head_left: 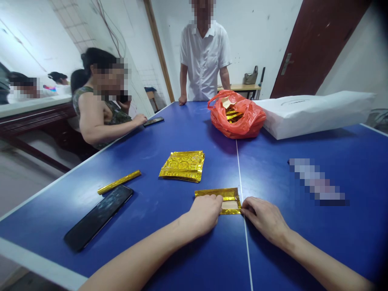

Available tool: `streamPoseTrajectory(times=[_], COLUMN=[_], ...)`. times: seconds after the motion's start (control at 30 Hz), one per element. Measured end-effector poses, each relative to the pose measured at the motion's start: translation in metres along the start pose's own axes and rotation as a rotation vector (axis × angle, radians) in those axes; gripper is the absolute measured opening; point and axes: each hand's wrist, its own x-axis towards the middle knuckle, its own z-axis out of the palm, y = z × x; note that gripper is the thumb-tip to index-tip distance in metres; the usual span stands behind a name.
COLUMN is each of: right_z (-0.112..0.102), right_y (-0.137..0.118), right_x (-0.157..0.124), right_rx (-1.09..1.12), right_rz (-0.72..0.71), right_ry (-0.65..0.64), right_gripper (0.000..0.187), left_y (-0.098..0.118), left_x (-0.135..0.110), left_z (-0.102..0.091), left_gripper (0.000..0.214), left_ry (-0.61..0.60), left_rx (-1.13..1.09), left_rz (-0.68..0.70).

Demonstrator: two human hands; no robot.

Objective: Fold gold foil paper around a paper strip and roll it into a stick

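A sheet of gold foil paper lies on the blue table with its edges folded inward, showing a pale inner strip. My left hand is closed and presses on its left and middle part; the fingertips are hidden beneath the hand. At the right edge, my right hand pinches the paper's corner between thumb and fingers. Just beyond it rests a stack of embossed gold foil sheets. To the left lies a rolled gold foil tube.
A black phone lies near my left forearm. Farther back are a red plastic bag holding gold foil pieces and a large white bag. One person stands across the blue table; another sits at left, hand by a phone.
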Motion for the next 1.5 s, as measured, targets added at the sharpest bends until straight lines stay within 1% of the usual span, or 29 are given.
streamPoseTrajectory(times=[0.1,0.27,0.37,0.5,0.67,0.77,0.9,1.03,1.27,1.5], right_z=[-0.001,0.001,0.005,0.006,0.002,0.002,0.002,0.003,0.001,-0.001], right_y=[0.0,0.0,0.003,0.005,0.008,0.009,0.01,0.012,0.008,0.001], right_x=[0.0,-0.001,-0.003,-0.005,-0.006,-0.006,-0.007,-0.008,-0.008,-0.009], right_rx=[0.004,-0.009,-0.016,-0.048,-0.069,-0.074,-0.084,-0.038,0.044,0.109], right_rz=[-0.011,-0.029,-0.098,-0.224,-0.283,-0.287,-0.291,-0.242,-0.21,-0.162], right_ry=[0.006,0.025,0.069,0.063,0.043,0.053,0.076,0.087,0.041,0.003], right_gripper=[0.009,0.009,0.013,0.024,0.024,0.021,0.018,0.021,0.012,0.009], left_y=[-0.006,-0.014,-0.014,-0.011,-0.012,-0.014,-0.014,-0.014,-0.015,-0.014], left_x=[-0.003,-0.006,-0.007,-0.008,-0.009,-0.009,-0.008,-0.008,-0.01,-0.013], left_z=[-0.001,0.0,-0.003,-0.007,-0.006,-0.005,-0.004,-0.002,0.001,-0.002], left_gripper=[0.018,0.016,0.013,0.013,0.012,0.011,0.011,0.012,0.012,0.012], left_ry=[-0.017,-0.005,-0.018,-0.011,0.046,0.055,0.032,0.027,0.044,0.041], left_rx=[0.012,0.02,0.011,0.016,0.04,0.049,0.038,0.035,0.028,0.032], left_rz=[-0.008,0.006,0.011,0.007,0.037,0.058,0.061,0.063,0.143,0.17])
